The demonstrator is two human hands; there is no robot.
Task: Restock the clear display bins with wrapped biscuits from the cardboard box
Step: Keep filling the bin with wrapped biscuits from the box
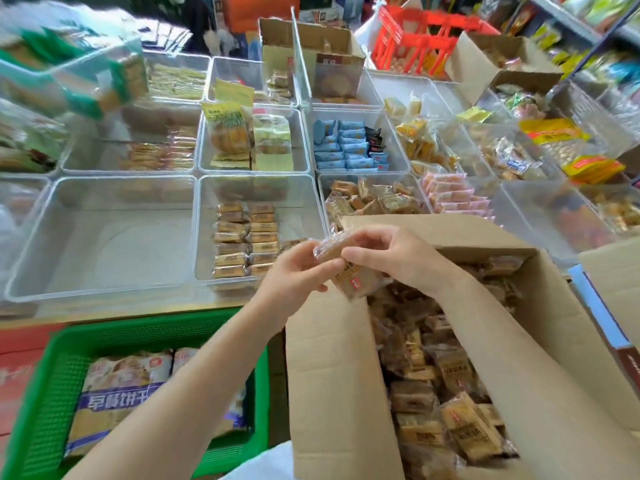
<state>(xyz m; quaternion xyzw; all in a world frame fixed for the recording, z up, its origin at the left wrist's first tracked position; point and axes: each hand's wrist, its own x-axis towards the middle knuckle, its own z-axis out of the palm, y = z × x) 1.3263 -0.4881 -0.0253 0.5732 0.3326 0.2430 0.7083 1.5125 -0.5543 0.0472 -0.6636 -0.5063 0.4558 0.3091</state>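
1. Both hands hold small brown wrapped biscuits (pixel 349 271) above the open brown cardboard box (pixel 332 368): left hand (pixel 298 275) grips from below, right hand (pixel 388 258) pinches the top.
2. The clear plastic bin (pixel 204 230) at 11 o'clock from the hands holds two neat columns; most of it looks unfilled.
3. The box remains heaped, so restocking seems early.

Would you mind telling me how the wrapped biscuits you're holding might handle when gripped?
The wrapped biscuits probably feel light, since fingertips alone hold them. The glossy clear film looks slippery and crinkly. The flat slabs inside are likely stiff but breakable, so both hands, left and right, should avoid squeezing.
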